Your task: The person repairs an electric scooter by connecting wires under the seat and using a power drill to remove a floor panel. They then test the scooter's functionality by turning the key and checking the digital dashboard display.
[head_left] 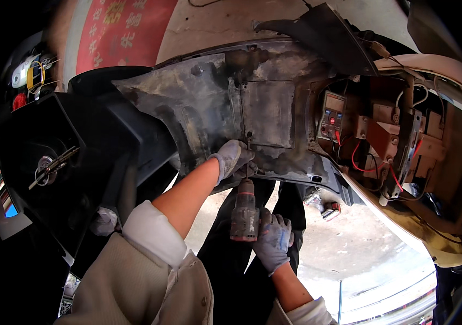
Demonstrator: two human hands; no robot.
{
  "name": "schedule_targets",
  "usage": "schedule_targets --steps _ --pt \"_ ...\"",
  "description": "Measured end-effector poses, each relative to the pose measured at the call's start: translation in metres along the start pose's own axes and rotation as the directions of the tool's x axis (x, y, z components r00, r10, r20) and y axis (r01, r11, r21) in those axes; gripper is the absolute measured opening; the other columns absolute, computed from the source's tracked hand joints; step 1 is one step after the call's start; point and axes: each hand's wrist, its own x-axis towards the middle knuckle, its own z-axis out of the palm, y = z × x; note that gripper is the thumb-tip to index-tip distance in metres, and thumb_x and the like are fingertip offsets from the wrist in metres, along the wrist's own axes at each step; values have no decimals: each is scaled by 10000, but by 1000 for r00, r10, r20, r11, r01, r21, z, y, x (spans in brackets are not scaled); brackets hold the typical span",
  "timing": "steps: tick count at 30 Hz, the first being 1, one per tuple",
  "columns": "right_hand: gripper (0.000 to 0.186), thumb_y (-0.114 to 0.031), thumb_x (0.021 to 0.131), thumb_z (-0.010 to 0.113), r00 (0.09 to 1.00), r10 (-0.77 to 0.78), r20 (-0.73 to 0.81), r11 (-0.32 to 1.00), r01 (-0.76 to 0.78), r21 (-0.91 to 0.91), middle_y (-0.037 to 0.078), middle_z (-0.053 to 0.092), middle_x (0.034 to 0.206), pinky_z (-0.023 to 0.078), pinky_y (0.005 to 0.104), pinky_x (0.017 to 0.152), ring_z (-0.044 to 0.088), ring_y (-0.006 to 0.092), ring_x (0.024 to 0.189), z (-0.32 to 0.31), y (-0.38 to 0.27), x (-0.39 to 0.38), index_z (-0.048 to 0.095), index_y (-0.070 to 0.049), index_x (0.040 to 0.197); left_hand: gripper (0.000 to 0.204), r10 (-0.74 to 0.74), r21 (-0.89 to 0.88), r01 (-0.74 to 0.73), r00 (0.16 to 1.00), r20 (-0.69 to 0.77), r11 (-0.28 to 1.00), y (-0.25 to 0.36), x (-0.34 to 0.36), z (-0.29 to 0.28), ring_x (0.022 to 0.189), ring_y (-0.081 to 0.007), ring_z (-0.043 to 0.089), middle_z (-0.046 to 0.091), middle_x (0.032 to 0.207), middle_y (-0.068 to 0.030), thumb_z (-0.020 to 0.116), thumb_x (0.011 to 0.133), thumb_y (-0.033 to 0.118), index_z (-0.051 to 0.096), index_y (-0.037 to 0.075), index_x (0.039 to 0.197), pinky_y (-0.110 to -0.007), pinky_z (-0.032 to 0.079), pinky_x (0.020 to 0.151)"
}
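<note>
My right hand (273, 238), in a grey glove, is wrapped round the grip of a cordless drill (245, 214). The drill points away from me, and its long thin bit (249, 149) reaches to a worn, dirty dark panel (198, 108). My left hand (232, 157), also gloved, rests at the panel's near edge beside the bit. Its fingers are curled in next to the bit, and what they grip is hidden. A rectangular raised section (269, 115) of the panel lies just beyond the bit's tip.
On the right, an open compartment holds a multimeter (333, 115), red wires (359, 157) and brownish blocks. A loose dark trim piece (323, 38) lies across the far side. A black moulded housing (101, 124) stands left. Another power tool (323, 205) lies on the ground.
</note>
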Motion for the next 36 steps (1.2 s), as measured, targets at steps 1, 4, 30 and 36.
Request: schedule_targets --steps 1,4,30,36 --pt "326 -172 716 661 1000 6 -7 1000 -6 14 83 600 809 403 434 777 593 280 844 -1 -2 1 534 -94 1007 160 14 -8 -14 1000 14 1000 -1 3 -1 610 -191 633 677 748 -104 591 899 140 656 -3 928 -339 484 517" --pt "326 -163 712 663 1000 17 -20 1000 -17 14 82 603 799 399 432 767 590 288 840 -7 -8 1 526 -102 1002 172 22 -4 -22 1000 -4 1000 -3 7 -3 591 -185 622 676 736 -104 587 900 138 663 -12 939 -328 462 491" --pt "385 -222 802 646 999 -47 -26 999 47 0 93 640 790 429 433 747 624 276 813 -21 0 1 545 -42 1127 366 332 808 -106 936 -116 579 12 -40 8 789 -180 629 691 891 -142 562 950 365 645 13 1007 -333 503 779" --pt "229 -171 823 597 996 -52 73 998 55 -29 101 639 761 424 429 718 625 280 792 -29 -3 6 548 -47 1010 267 -103 8 103 995 -10 995 -28 -19 -10 732 -151 630 653 846 -29 620 936 342 645 79 977 -325 516 669"
